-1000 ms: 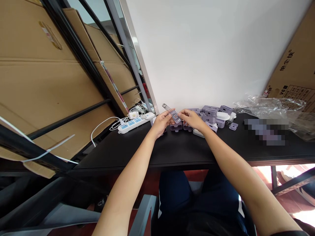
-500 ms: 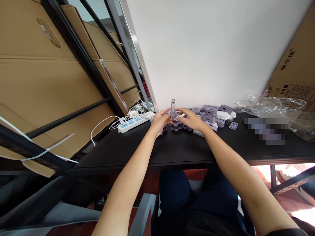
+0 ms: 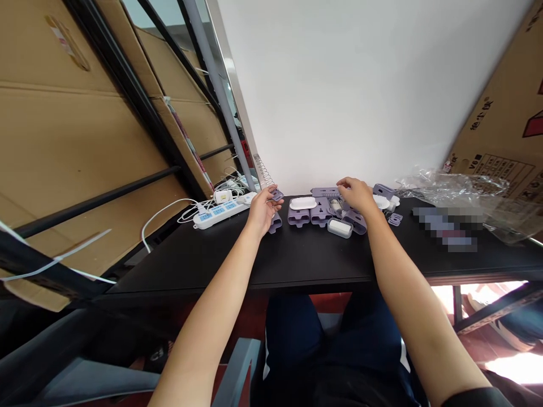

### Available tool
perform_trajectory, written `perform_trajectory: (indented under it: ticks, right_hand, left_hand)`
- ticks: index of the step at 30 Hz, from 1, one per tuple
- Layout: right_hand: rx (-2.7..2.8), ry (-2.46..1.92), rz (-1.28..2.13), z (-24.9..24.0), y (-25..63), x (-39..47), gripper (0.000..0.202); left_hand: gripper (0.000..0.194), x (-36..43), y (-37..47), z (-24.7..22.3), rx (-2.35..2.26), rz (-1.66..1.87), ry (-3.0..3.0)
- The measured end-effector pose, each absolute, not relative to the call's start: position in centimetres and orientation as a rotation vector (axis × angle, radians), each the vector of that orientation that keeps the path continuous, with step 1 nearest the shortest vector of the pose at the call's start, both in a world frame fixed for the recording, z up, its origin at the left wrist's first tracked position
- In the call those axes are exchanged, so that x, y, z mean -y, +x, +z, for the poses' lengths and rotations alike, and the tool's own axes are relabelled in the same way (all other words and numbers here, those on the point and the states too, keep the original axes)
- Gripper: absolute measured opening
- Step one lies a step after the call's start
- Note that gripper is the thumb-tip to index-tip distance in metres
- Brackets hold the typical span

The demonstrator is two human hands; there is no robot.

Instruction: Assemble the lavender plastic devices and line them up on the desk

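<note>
My left hand [image 3: 263, 212] pinches a small purple plate [image 3: 277, 195] with a thin metal coil spring [image 3: 263, 169] standing tilted from it. Below those fingers a purple housing [image 3: 275, 223] stands on the black table. My right hand [image 3: 357, 195] is over the purple parts on the right, its fingers loosely bent and apart; I see nothing held in it. Near it lie a long purple housing [image 3: 323, 192], another purple housing [image 3: 321, 212] and a clear case with a white part [image 3: 340, 227]. A white oval piece [image 3: 302, 203] rests on a purple housing [image 3: 298, 217].
A white power strip [image 3: 220, 212] with tangled cables sits at the left. Small purple plates [image 3: 395, 219], clear plastic wrap [image 3: 458, 183] and a blurred-out item [image 3: 449, 226] lie at the right. A white panel [image 3: 360, 90] rises behind the black table [image 3: 297, 260].
My hands have parted. The left moved slightly left with the plate and spring, which now leans left; the right let go and moved right over the purple parts.
</note>
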State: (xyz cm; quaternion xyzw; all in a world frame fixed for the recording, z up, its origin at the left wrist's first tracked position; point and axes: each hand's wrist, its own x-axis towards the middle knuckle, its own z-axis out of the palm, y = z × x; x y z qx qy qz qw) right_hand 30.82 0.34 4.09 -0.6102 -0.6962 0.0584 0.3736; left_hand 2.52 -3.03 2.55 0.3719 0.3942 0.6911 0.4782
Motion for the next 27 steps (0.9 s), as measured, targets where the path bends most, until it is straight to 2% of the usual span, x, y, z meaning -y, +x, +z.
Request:
perform_trajectory:
  ticks: [5, 9, 15, 22, 27]
  right_hand:
    - [1.918, -1.727, 0.207, 4.8, 33.7, 0.0, 0.031]
    - [2.087, -1.842, 0.117, 4.5, 34.4, 0.2, 0.025]
    - [2.116, -1.82, 0.113, 3.4, 34.1, -0.1, 0.015]
    - [2.124, -1.827, 0.192, 2.9, 34.6, -0.4, 0.046]
    - [2.12, -1.827, 0.164, 3.0, 34.5, -0.2, 0.038]
  left_hand:
    - [0.035, 2.6, 2.7, 2.0, -1.03, 1.711, 1.005]
    - [0.038, 2.2, 2.6, 1.3, -1.198, 1.715, 1.235]
    - [0.041, 2.5, 2.6, 1.0, -1.305, 1.679, 1.451]
    - [0.034, 2.7, 2.5, 0.8, -1.464, 1.613, 1.629]
    - [0.029, 3.6, 2.8, 1.0, -1.607, 1.561, 1.924]
